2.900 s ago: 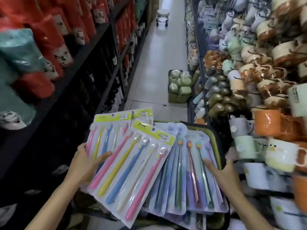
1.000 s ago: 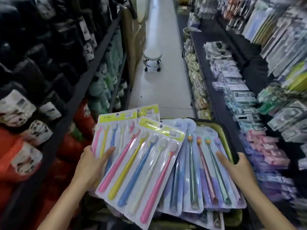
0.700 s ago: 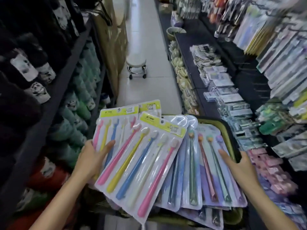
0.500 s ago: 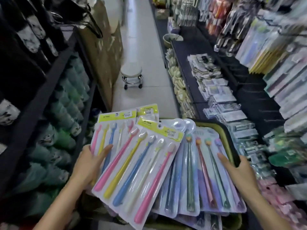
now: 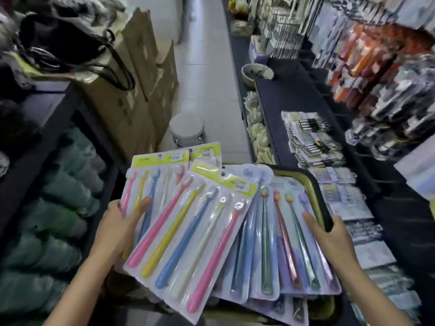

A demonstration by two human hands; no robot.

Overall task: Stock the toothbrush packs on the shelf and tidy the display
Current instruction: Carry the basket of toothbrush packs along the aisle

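**Toothbrush packs fanned over the tray, mid-aisle**

Head view: a pale tiled aisle floor (image 5: 207, 74) runs up the centre of the frame, with a round white stool (image 5: 187, 128) standing in it just above the packs. Dark shelving closes in on both edges; cardboard boxes (image 5: 131, 90) stack at upper left. On the right, the dark shelf (image 5: 303, 97) shows bare surface above rows of flat packaged goods. Low centre, glossy blister toothbrush packs (image 5: 195, 227) with yellow-green headers fan over a dark, olive-rimmed tray (image 5: 313, 184). The left hand (image 5: 120, 227) grips the packs' left edge, thumb on top. The right hand (image 5: 329, 234) rests at the tray's right rim, forefinger stretched flat over the pastel packs (image 5: 289, 238).
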